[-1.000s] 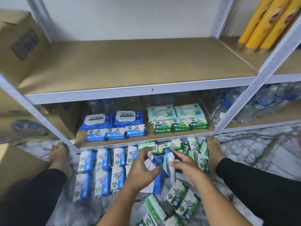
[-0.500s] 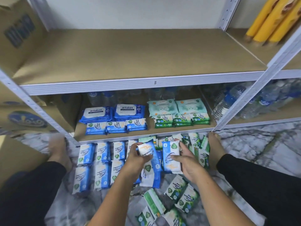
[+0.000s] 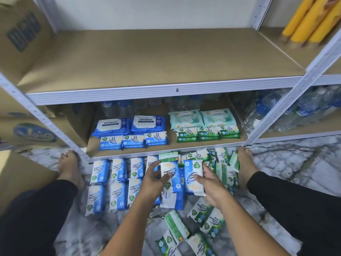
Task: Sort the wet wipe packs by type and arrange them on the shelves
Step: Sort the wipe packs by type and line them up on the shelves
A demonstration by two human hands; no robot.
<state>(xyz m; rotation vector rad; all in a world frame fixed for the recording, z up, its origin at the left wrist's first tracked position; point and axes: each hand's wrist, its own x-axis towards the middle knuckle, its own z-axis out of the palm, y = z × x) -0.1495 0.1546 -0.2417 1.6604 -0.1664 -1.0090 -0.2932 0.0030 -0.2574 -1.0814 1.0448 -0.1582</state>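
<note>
My left hand [image 3: 153,182] holds a small blue wet wipe pack [image 3: 170,175] upright above the floor. Beside it, my right hand [image 3: 212,185] grips a second blue pack [image 3: 193,174]. Rows of blue packs [image 3: 114,183] lie on the floor to the left, and green packs [image 3: 221,163] lie scattered to the right and near me [image 3: 204,217]. On the lower shelf [image 3: 129,151] sit large blue antabax packs [image 3: 129,124] with small blue packs [image 3: 133,140] in front. To their right, pale green large packs [image 3: 201,118] stand behind small green ones [image 3: 208,133].
The upper shelf [image 3: 156,58] is bare board. Cardboard boxes [image 3: 22,37] stand at left, water bottles [image 3: 267,111] at right behind the white upright [image 3: 287,100], yellow tubes [image 3: 311,19] top right. My bare feet [image 3: 69,163] and legs flank the packs on the marbled floor [image 3: 295,159].
Both hands lifted blue packs off the floor pile and turned them face up, side by side. The view tilted slightly upward.
</note>
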